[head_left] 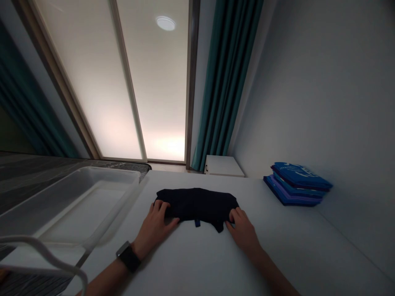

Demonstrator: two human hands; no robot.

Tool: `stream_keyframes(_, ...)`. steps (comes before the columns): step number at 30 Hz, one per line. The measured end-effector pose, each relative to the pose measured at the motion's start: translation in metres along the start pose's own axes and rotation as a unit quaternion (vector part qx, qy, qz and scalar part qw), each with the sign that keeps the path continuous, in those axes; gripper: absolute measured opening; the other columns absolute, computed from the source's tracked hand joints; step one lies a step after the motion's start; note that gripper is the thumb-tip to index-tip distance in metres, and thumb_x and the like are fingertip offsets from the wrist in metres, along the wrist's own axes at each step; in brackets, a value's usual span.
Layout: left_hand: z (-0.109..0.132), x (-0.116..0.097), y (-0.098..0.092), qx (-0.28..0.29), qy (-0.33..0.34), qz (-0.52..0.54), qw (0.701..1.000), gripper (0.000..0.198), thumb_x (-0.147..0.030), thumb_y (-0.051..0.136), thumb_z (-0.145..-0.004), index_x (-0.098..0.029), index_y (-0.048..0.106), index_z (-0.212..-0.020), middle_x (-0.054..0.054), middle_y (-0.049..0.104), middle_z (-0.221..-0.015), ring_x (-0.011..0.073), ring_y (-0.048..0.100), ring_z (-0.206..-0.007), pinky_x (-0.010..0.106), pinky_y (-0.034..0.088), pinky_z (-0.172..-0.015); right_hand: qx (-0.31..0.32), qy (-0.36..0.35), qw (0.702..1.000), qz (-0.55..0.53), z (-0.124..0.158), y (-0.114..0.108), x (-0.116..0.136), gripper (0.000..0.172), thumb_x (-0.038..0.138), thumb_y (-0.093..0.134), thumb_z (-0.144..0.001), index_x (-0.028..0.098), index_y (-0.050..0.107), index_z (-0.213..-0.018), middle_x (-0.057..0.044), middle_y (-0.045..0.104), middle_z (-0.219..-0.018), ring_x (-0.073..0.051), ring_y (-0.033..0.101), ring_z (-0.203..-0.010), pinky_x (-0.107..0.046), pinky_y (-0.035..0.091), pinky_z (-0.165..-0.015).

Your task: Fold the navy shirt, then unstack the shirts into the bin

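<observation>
A dark navy garment (197, 204), folded into a wide, low band, lies across the white table in front of me. A small blue tag (197, 223) and a dark flap stick out from its near edge. My left hand (159, 220) grips the garment's left end, fingers curled over it and thumb along the near edge. At the right end, my right hand (242, 228) pinches the near corner between thumb and fingers. What lies under the fingertips is hidden.
On the white table (191, 263), a stack of folded blue and purple clothes (296, 185) stands at right by the wall. A translucent plastic bin (92, 205) is at left, with a pale curved bar (46, 250) nearer me. Beyond the table stands a small white cabinet (224, 165).
</observation>
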State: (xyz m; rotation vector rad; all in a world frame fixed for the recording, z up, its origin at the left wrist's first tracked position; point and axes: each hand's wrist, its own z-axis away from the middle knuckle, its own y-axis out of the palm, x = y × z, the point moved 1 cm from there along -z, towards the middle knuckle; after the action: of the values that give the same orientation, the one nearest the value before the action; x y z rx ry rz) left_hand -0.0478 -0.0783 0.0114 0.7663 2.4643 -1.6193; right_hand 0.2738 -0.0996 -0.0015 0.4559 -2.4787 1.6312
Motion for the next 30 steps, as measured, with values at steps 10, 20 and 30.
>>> stream_keyframes(10, 0.012, -0.014, -0.027, 0.058, 0.109, -0.190, 0.974, 0.023, -0.029, 0.058, -0.086, -0.023, 0.060, -0.108, 0.007, 0.059, -0.110, 0.0283, 0.052, -0.100, 0.043, 0.040, -0.083, 0.010, -0.040, 0.999, -0.006, 0.002, -0.007, -0.007, 0.011, 0.015, 0.049, -0.080, 0.023, 0.043, -0.077, -0.002, 0.052, -0.085, -0.019, 0.052, -0.080, -0.030, 0.043, -0.066)
stream_keyframes(20, -0.001, -0.036, -0.007, 0.094, 0.100, -0.102, 0.985, 0.025, -0.022, 0.058, -0.085, -0.022, 0.056, -0.110, 0.005, 0.057, -0.108, 0.0243, 0.051, -0.099, 0.040, 0.039, -0.086, -0.014, -0.132, 0.974, 0.185, 0.001, -0.014, 0.015, 0.021, 0.008, 0.051, -0.084, 0.021, 0.061, -0.098, -0.008, 0.061, -0.096, -0.026, 0.052, -0.088, -0.039, 0.038, -0.076)
stream_keyframes(30, -0.009, -0.023, 0.008, 0.108, 0.028, -0.024, 0.993, 0.017, -0.023, 0.055, -0.085, -0.024, 0.054, -0.102, 0.003, 0.056, -0.105, 0.0245, 0.053, -0.098, 0.039, 0.040, -0.079, 0.022, -0.180, 0.981, 0.064, -0.002, -0.022, 0.027, 0.017, 0.007, 0.045, -0.082, 0.021, 0.051, -0.090, -0.006, 0.059, -0.092, -0.021, 0.056, -0.088, -0.035, 0.047, -0.079)
